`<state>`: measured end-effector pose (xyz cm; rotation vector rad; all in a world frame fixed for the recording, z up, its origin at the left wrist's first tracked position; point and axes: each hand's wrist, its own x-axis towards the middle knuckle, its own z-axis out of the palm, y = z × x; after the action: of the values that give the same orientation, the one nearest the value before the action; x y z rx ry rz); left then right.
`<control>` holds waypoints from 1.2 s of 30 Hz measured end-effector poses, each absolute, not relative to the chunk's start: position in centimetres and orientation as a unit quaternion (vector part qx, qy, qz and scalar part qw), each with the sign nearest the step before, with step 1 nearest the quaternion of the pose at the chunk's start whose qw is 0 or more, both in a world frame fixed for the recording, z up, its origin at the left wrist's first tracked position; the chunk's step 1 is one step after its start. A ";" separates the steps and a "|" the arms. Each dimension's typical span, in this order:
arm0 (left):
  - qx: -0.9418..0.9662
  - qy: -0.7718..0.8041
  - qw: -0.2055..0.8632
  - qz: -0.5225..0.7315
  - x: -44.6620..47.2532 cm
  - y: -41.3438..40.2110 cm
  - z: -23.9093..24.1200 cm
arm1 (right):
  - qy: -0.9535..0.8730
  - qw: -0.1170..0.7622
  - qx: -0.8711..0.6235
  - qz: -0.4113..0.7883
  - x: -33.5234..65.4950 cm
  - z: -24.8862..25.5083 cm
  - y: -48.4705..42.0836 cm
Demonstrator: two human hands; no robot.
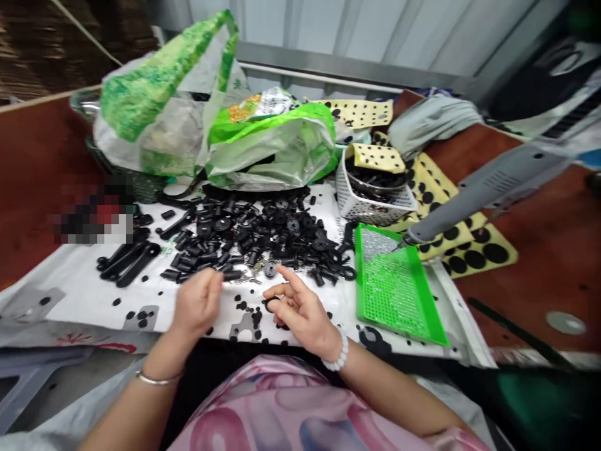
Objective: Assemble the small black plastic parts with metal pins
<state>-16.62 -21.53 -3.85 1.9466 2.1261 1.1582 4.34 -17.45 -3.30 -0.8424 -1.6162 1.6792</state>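
Note:
My left hand point(200, 304) is closed in a fist over the front of the white sheet; whatever it holds is hidden. A black cylindrical piece point(233, 275) shows just beyond its fingers, and I cannot tell whether they touch. My right hand point(305, 316) has a small black round part point(271, 304) between thumb and curled fingers, its index finger stretched forward. Close to that fingertip is a dark round disc with holes point(271, 269). Small metal pieces point(250, 277) lie between the hands. Behind them spreads a heap of black plastic parts point(253, 232).
A green tray point(434, 313) of small shiny pieces stands right, with a grey electric screwdriver point(498, 181) reaching over it. Behind is a white basket point(375, 210) of black parts. Sheets of black round pads point(483, 254) lie right; green-and-white bags point(159, 94) stand at the back.

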 end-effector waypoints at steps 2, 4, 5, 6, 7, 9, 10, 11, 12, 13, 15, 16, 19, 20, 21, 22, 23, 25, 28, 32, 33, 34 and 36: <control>0.602 0.741 -0.043 0.294 -18.4 -19.9 -2.8 | -0.650 0.340 -0.327 0.596 5.4 -3.0 -16.8; 0.580 0.787 -0.061 0.200 -19.7 -18.3 -1.6 | -0.692 0.343 -0.338 0.537 6.8 -2.4 -16.0; 0.571 0.804 -0.061 0.155 -20.1 -17.6 -1.0 | -0.714 0.346 -0.346 0.501 7.5 -2.0 -15.4; 0.560 0.818 -0.059 0.118 -20.5 -17.1 -0.5 | -0.735 0.346 -0.356 0.461 8.3 -1.6 -14.7; 0.550 0.828 -0.057 0.090 -20.7 -16.7 0.0 | -0.754 0.346 -0.369 0.419 9.1 -1.1 -13.9; 0.528 0.844 -0.065 0.066 -20.6 -16.1 0.5 | -0.786 0.336 -0.403 0.326 10.8 -0.2 -12.1; 0.523 0.847 -0.076 0.067 -20.3 -15.8 0.6 | -0.797 0.331 -0.422 0.277 11.7 0.2 -11.3; 0.530 0.840 -0.088 0.072 -19.7 -15.4 0.7 | -0.805 0.325 -0.438 0.234 12.6 0.6 -10.5; 0.546 0.828 -0.100 0.080 -18.8 -14.9 0.7 | -0.807 0.322 -0.453 0.198 13.4 0.9 -9.9; 0.570 0.808 -0.113 0.093 -17.6 -14.1 0.7 | -0.806 0.322 -0.466 0.172 14.1 1.2 -9.5; 0.640 0.751 -0.113 0.120 -14.4 -12.0 0.8 | -0.797 0.330 -0.484 0.145 15.3 1.6 -9.2; 0.677 0.715 -0.110 0.136 -12.5 -10.7 0.9 | -0.791 0.339 -0.489 0.142 15.8 1.7 -9.3; 0.799 0.585 -0.065 0.123 -6.3 -6.5 1.3 | -0.779 0.365 -0.487 0.154 16.6 1.4 -10.4; 0.828 0.552 -0.040 0.090 -4.4 -5.2 1.4 | -0.778 0.370 -0.482 0.160 16.8 1.1 -10.9; 0.840 0.536 -0.030 0.077 -2.7 -4.0 1.3 | -0.778 0.373 -0.477 0.165 17.0 0.9 -11.4; 0.847 0.526 -0.022 0.066 -1.2 -3.0 1.2 | -0.779 0.375 -0.473 0.169 17.2 0.6 -11.9; 0.852 0.521 -0.013 0.055 0.1 -2.1 0.9 | -0.779 0.377 -0.469 0.173 17.5 0.3 -12.3; 0.855 0.518 0.006 0.033 2.0 -0.7 0.2 | -0.778 0.379 -0.467 0.183 18.2 -0.1 -12.9; 0.855 0.518 0.030 0.017 3.8 0.4 -0.6 | -0.776 0.377 -0.468 0.190 19.4 -0.2 -13.1; 0.851 0.522 0.045 0.042 3.6 0.2 0.0 | -0.793 0.364 -0.459 0.167 20.1 0.9 -12.3; 0.846 0.529 0.045 0.057 2.9 -0.1 0.4 | -0.803 0.352 -0.454 0.159 19.8 1.3 -11.9; 0.839 0.538 0.044 0.074 2.0 -0.5 0.9 | -0.813 0.339 -0.448 0.151 19.2 1.7 -11.4; 0.819 0.560 0.038 0.119 -0.4 -1.8 1.7 | -0.827 0.311 -0.444 0.148 17.4 2.3 -9.8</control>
<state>-0.43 -1.84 1.67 2.5131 1.7187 0.3659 17.40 -9.78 2.31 -1.1717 -2.1834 0.3894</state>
